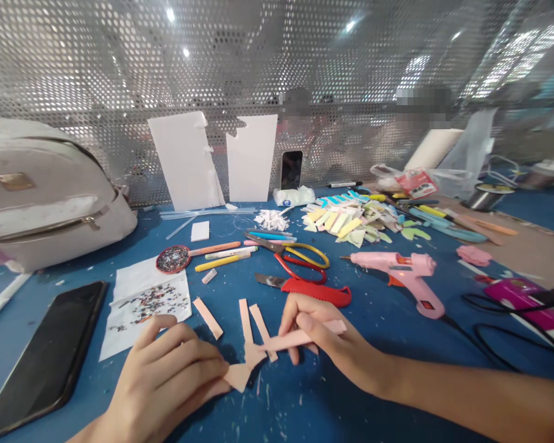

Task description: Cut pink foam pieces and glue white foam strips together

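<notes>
My left hand [170, 375] is closed, its fingertips pinching a small pink paper piece [238, 375] flat on the blue table [388, 320]. My right hand [323, 335] pinches one end of a pink paper strip [289, 339] that reaches toward the left hand's piece. Three more pink strips [207, 318] lie just beyond the hands. Red scissors [314, 289] rest directly behind my right hand.
A black phone [50, 354] lies at the left, beside white paper with glitter [143, 304]. A pink glue gun [406, 274] sits to the right, its cord trailing. Pens, yellow scissors [305, 252], paper scraps [351, 218], a grey bag [41, 197] and white boards [187, 160] stand farther back.
</notes>
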`<action>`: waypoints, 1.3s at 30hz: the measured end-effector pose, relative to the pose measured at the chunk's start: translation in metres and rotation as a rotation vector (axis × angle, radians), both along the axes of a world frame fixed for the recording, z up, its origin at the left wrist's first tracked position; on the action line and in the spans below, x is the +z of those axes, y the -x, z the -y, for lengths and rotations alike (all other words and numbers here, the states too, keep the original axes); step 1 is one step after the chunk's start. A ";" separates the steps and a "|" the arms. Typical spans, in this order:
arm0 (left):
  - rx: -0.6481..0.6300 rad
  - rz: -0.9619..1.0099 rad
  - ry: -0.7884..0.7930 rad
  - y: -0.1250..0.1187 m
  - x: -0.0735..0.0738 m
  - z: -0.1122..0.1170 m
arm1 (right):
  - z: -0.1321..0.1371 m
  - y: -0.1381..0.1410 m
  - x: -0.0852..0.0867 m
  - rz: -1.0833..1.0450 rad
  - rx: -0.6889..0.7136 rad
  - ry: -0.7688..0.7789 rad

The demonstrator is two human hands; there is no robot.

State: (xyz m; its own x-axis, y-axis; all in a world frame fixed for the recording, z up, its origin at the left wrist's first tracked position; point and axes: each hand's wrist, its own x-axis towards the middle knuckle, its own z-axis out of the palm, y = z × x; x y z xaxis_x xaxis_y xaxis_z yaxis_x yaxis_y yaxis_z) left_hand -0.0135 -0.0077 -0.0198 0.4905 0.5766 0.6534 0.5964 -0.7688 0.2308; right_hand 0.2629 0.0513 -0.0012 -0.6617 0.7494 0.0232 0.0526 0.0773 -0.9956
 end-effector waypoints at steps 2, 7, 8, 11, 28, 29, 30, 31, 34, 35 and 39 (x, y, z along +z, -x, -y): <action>0.008 0.011 -0.004 -0.001 0.000 0.000 | 0.000 0.000 0.000 0.005 0.012 0.000; 0.003 0.021 -0.007 -0.001 0.001 -0.001 | -0.001 0.000 0.001 0.000 -0.018 -0.022; 0.002 0.017 -0.006 -0.001 0.001 -0.001 | -0.001 0.000 0.001 0.003 -0.013 -0.020; 0.006 0.014 -0.003 -0.001 0.002 -0.001 | -0.001 0.000 0.001 -0.003 0.000 -0.026; -0.004 0.031 0.003 0.000 0.000 -0.001 | -0.001 -0.003 -0.005 0.027 -0.053 -0.090; -0.004 0.035 0.004 -0.001 0.000 -0.001 | -0.001 -0.003 -0.004 0.022 -0.069 -0.098; -0.006 0.037 0.005 -0.001 0.000 -0.001 | -0.001 -0.002 -0.004 0.022 -0.084 -0.105; -0.008 0.039 0.006 -0.001 0.000 0.000 | -0.001 -0.002 -0.004 0.025 -0.095 -0.107; -0.013 0.045 0.008 -0.001 0.000 0.000 | -0.001 -0.002 -0.003 0.050 -0.076 -0.117; -0.014 0.043 0.010 -0.001 0.000 0.000 | -0.002 -0.002 -0.003 0.056 -0.069 -0.121; -0.013 0.036 0.013 -0.001 -0.001 -0.001 | -0.002 -0.003 -0.005 0.066 -0.111 -0.122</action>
State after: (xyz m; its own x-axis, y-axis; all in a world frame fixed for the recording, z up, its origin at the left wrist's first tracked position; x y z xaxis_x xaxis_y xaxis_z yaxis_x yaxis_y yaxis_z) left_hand -0.0124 -0.0067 -0.0206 0.4745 0.5789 0.6631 0.5771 -0.7734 0.2622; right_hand 0.2657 0.0532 -0.0060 -0.5785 0.8120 0.0777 0.1323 0.1874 -0.9733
